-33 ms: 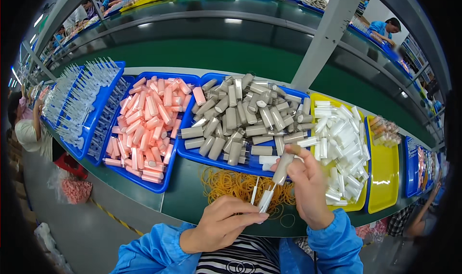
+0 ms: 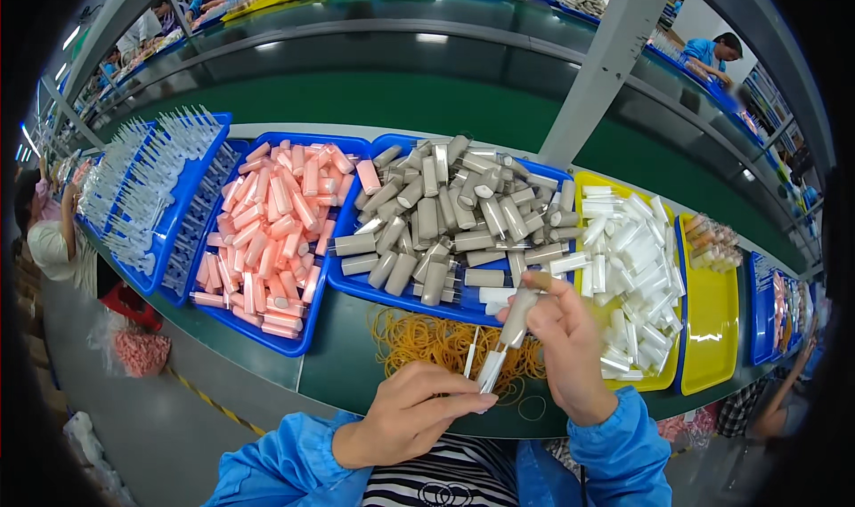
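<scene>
My left hand is closed, pinching a white piece with clear wrap between thumb and fingers. A thin white stick also rises from this grip. My right hand holds a grey cylindrical piece in clear wrap by its upper part, with its lower end close above the white piece. Whether the two pieces touch I cannot tell. Behind my hands lies a loose pile of tan rubber bands on the green table, and beyond it a blue tray heaped with similar grey pieces.
To the left, a blue tray holds pink wrapped pieces, beside blue trays of clear, thin-stemmed parts. Rightward are a yellow tray of white pieces and another yellow tray. A metal post stands behind. Co-workers sit farther off.
My right hand has shifted slightly left and down with the grey piece, bringing it nearer the white piece. Its fingers have spread a little. My left hand stays in place.
</scene>
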The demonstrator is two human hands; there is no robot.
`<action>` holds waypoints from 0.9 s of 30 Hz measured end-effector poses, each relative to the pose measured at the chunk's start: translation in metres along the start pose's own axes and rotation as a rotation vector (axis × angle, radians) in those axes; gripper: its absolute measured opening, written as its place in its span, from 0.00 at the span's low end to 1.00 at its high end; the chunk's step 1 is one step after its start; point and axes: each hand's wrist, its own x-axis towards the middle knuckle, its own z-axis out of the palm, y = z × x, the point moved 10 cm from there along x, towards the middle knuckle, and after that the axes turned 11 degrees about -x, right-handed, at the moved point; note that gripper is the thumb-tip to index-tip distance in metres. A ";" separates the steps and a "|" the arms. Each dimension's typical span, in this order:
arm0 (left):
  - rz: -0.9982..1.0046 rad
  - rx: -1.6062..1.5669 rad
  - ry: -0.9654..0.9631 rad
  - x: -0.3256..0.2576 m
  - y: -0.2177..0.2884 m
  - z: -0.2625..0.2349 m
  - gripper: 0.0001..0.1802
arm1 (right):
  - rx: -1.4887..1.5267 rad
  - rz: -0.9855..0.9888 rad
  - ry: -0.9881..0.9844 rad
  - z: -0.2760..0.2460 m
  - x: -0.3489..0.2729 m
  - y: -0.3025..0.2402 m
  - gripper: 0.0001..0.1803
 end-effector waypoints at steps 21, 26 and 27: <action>0.023 0.190 0.557 -0.062 -0.017 -0.084 0.18 | -0.937 -0.768 -0.252 0.130 0.056 -0.074 0.14; -0.051 0.211 0.567 -0.074 -0.027 -0.090 0.18 | -1.245 -0.982 -0.070 0.177 0.128 -0.074 0.16; -0.037 0.223 0.563 -0.074 -0.028 -0.090 0.18 | -1.275 -0.921 -0.011 0.177 0.147 -0.073 0.16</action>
